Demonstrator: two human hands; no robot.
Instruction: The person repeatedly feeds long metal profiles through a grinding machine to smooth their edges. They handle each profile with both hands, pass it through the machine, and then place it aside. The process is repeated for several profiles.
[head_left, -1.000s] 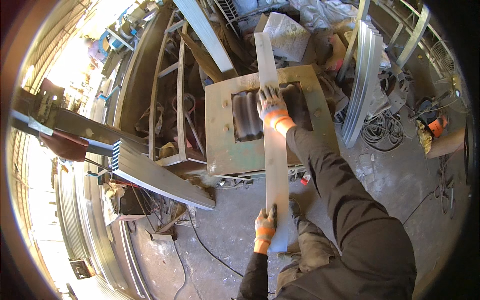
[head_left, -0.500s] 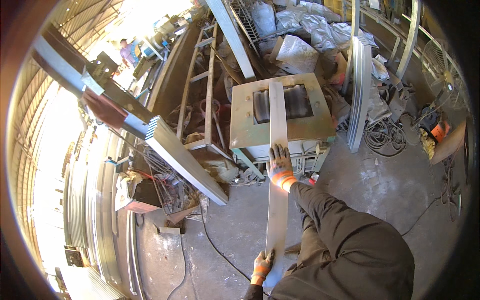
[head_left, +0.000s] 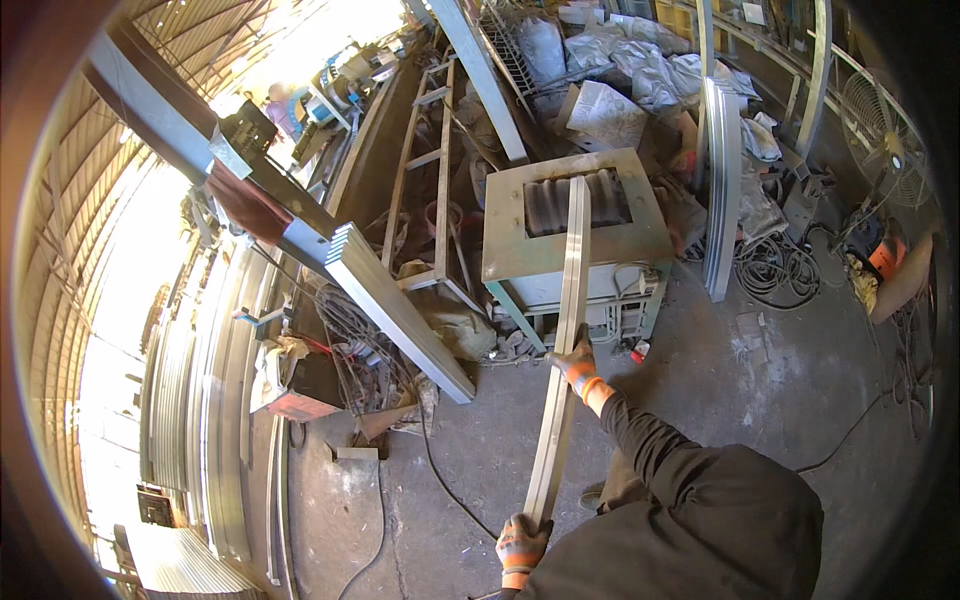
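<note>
A long metal profile [head_left: 558, 420], with a groove running along its length, extends from near my body toward a green-grey box machine [head_left: 510, 250]. My left hand [head_left: 522, 543], in a grey-and-orange work glove, is closed around its near end. Farther up, my right hand [head_left: 575, 365], gloved alike, grips the profile from the right side. The profile's far end lies over the square opening in the machine top, where dark ribbed rollers [head_left: 606, 200] show. Whether that end touches the rollers I cannot tell.
Stacked metal profiles lean left [head_left: 395, 310] and right [head_left: 722, 190] of the machine. A ladder-like frame [head_left: 443, 180] stands behind left. Coiled cable [head_left: 775, 272] and a fan [head_left: 885, 145] are at right. A cable [head_left: 440, 475] crosses the floor; a person [head_left: 283, 112] is far back.
The profile has been turned from its broad flat face to a narrower grooved side. My right hand's grip has shifted to the profile's right side. The whole view has moved slightly.
</note>
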